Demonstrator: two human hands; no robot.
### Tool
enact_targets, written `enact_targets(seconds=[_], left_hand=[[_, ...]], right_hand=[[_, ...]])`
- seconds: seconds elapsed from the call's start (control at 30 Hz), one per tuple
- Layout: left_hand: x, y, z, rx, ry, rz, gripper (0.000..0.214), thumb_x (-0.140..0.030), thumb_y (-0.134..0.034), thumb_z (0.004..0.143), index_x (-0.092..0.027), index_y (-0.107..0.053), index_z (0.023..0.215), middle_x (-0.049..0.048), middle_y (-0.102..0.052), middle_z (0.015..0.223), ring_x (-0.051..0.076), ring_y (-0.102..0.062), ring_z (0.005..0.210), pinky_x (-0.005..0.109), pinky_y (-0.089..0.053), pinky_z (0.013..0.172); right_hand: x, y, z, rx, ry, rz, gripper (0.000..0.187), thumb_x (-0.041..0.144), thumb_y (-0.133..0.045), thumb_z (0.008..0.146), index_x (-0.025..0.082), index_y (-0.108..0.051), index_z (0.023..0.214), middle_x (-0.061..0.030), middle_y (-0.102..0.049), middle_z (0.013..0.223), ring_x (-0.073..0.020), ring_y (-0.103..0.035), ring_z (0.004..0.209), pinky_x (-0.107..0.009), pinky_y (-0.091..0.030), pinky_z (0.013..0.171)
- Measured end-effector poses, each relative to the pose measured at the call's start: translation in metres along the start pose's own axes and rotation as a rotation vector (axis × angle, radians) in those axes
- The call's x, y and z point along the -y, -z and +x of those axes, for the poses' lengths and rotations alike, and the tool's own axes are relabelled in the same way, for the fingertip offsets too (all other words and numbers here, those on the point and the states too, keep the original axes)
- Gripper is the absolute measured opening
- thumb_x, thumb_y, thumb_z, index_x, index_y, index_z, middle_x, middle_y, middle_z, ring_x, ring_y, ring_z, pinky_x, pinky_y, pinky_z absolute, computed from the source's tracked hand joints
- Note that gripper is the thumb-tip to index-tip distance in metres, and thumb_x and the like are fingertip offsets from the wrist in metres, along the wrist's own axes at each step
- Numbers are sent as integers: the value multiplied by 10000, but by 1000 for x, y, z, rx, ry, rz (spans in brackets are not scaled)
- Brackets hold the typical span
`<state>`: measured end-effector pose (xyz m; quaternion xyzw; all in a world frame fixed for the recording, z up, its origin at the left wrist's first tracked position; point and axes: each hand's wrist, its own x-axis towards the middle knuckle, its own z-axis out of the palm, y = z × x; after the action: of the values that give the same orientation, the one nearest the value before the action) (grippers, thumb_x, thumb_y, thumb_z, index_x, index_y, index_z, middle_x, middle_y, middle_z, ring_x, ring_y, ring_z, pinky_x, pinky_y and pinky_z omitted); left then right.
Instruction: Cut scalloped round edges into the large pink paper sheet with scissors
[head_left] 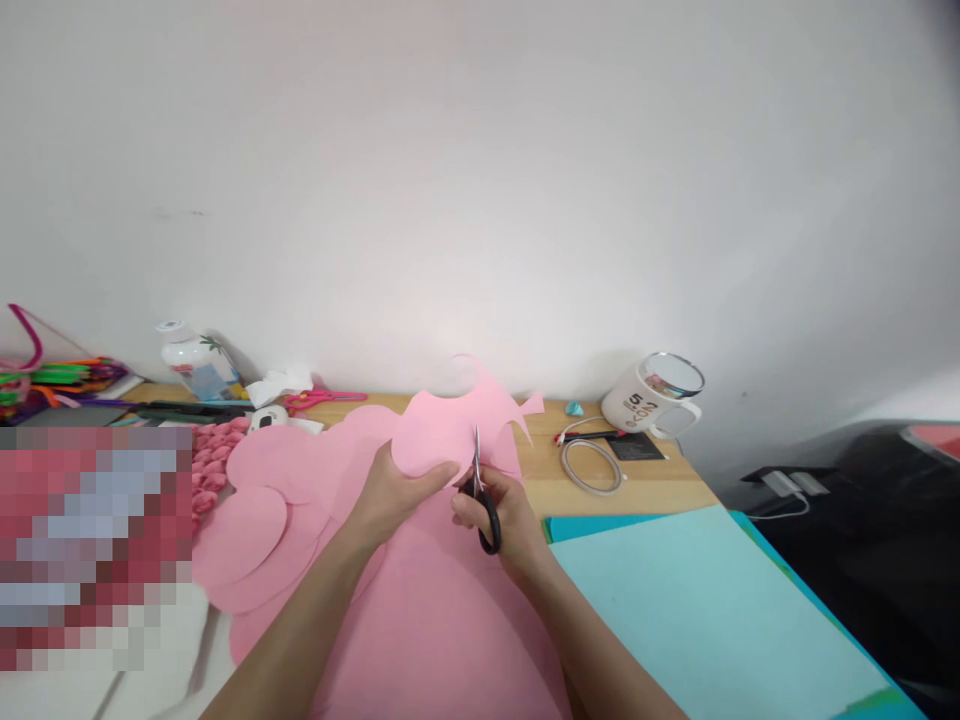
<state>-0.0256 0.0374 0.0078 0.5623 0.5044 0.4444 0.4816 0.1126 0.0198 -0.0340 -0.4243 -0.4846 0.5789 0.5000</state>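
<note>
My left hand [396, 492] grips a pink paper sheet [442, 600] near its far end, thumb pinching a rounded part lifted off the table. My right hand [501, 515] is closed around black-handled scissors [480, 490], blades pointing up into the pink sheet's edge. Several cut pink rounded shapes [247, 530] lie to the left of my left hand on the wooden table [675, 490].
A stack of light blue and teal paper sheets [705, 610] lies at the right. A white mug [652, 398], a coiled white cable [592, 465], a small black card, pink scissors [322, 398], a white bottle [196, 365] and coloured pipe cleaners [52, 380] line the wall.
</note>
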Motion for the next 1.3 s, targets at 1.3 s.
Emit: enact_targets(seconds=[1.3], left_hand=[[-4, -2, -3, 13, 3, 71, 153, -295, -649, 674, -146, -623, 693, 20, -653, 655, 142, -579, 553, 212, -436, 439]], right_hand=[[2, -1, -3, 7, 9, 15, 278, 318, -724, 590, 176, -503, 680, 51, -432, 567, -90, -326, 522, -212, -249, 456]])
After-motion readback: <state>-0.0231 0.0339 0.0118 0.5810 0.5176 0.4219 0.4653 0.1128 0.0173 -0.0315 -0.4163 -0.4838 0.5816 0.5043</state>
